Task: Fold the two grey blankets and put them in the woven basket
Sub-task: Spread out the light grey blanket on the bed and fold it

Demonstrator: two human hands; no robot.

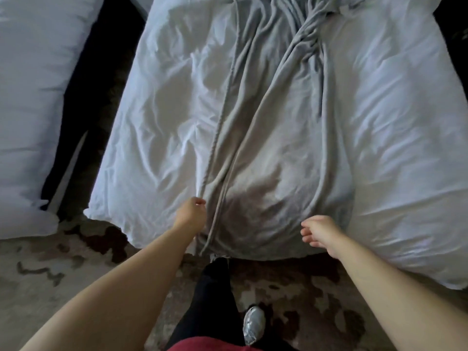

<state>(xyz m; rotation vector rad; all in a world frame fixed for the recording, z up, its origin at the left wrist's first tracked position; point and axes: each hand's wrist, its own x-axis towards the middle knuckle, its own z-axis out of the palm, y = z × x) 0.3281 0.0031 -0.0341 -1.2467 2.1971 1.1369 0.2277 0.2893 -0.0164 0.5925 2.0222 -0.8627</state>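
A grey blanket (278, 148) lies stretched lengthwise down the middle of the white bed (392, 122), bunched into long folds at the far end and hanging over the near edge. My left hand (191, 211) pinches the blanket's left near edge at the foot of the bed. My right hand (320, 233) rests at the blanket's right near edge with fingers curled, and whether it grips the cloth is unclear. I see only one stretch of grey fabric, and no woven basket is in view.
A second white bed (33, 110) stands at the left across a dark gap (81, 102). Patterned carpet (50, 274) covers the floor. My leg in black trousers and a grey shoe (253, 328) stand just before the bed's near edge.
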